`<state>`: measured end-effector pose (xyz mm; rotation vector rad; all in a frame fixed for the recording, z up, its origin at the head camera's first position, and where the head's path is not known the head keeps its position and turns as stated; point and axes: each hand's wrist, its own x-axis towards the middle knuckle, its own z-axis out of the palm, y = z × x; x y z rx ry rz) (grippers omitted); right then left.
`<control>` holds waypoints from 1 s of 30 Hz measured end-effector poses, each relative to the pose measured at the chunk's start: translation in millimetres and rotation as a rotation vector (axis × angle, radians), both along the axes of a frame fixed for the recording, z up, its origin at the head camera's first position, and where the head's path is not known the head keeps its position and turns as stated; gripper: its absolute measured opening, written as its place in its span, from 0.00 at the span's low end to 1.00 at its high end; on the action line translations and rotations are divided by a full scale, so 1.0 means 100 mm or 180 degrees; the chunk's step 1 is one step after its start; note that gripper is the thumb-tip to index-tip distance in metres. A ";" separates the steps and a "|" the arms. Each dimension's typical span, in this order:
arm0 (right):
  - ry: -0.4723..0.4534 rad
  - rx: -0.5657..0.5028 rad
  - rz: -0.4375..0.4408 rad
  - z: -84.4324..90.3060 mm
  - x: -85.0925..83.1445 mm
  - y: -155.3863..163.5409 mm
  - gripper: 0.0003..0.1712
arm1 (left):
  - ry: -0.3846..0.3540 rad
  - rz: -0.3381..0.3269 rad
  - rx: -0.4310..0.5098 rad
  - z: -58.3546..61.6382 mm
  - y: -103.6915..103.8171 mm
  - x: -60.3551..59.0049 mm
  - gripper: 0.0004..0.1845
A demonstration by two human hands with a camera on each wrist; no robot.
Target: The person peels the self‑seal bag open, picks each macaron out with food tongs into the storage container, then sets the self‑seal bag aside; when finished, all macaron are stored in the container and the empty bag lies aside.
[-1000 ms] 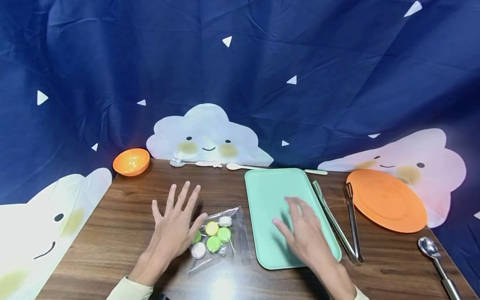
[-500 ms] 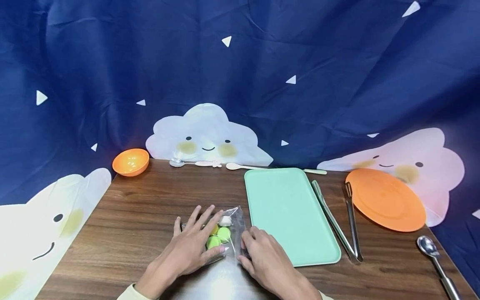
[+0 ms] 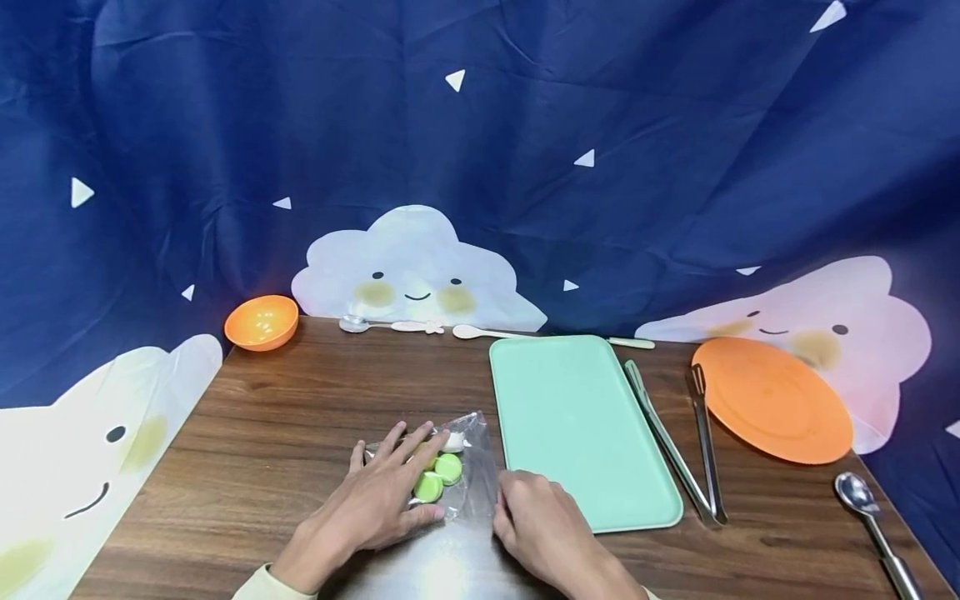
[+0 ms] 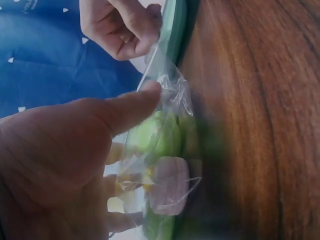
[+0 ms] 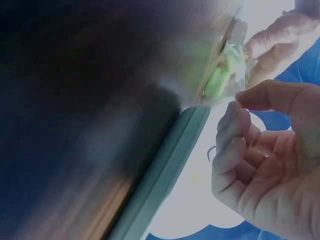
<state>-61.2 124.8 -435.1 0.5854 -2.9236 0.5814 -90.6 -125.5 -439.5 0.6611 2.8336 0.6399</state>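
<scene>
A clear plastic bag [image 3: 467,454] of green, yellow and white round pieces lies on the wooden table [image 3: 285,417], just left of a mint-green tray [image 3: 585,417]. My left hand [image 3: 378,496] rests flat on the bag with straight fingers, its thumb along the near edge. The left wrist view shows that thumb [image 4: 132,102] touching the bag [image 4: 165,150]. My right hand [image 3: 528,512] has curled fingers that pinch the bag's right edge beside the tray. In the right wrist view the right hand's fingertips [image 5: 240,107] meet at the bag's corner [image 5: 225,70].
An orange bowl [image 3: 262,322] stands at the back left, and two pale spoons [image 3: 390,327] lie along the back edge. Metal tongs [image 3: 678,446] lie right of the tray, then an orange plate [image 3: 772,400] and a metal scoop [image 3: 870,510].
My left hand came down from beside the bag onto it. The right hand left the tray, moved to the bag's right edge and closed on it.
</scene>
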 end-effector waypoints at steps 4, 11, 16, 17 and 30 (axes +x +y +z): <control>-0.0329 -0.0009 -0.0315 0.03 0.01 0.09 0.14 | 0.0029 0.0039 -0.0044 -0.03 0.00 0.00 0.51; -0.0462 -0.0124 -0.0262 0.14 -0.05 0.21 0.13 | 0.0082 0.0013 -0.0061 -0.04 0.01 0.00 0.50; -0.0290 0.0086 -0.0125 0.22 -0.23 0.04 0.17 | 0.0144 0.0013 -0.0101 -0.04 0.02 0.00 0.50; -0.0240 0.0168 -0.0108 0.22 -0.27 0.00 0.17 | 0.0146 0.0010 -0.0111 -0.03 0.03 0.00 0.50; -0.0088 0.0200 -0.0397 -0.06 -0.57 0.04 0.13 | 0.0121 0.0028 -0.0137 -0.06 0.03 0.00 0.50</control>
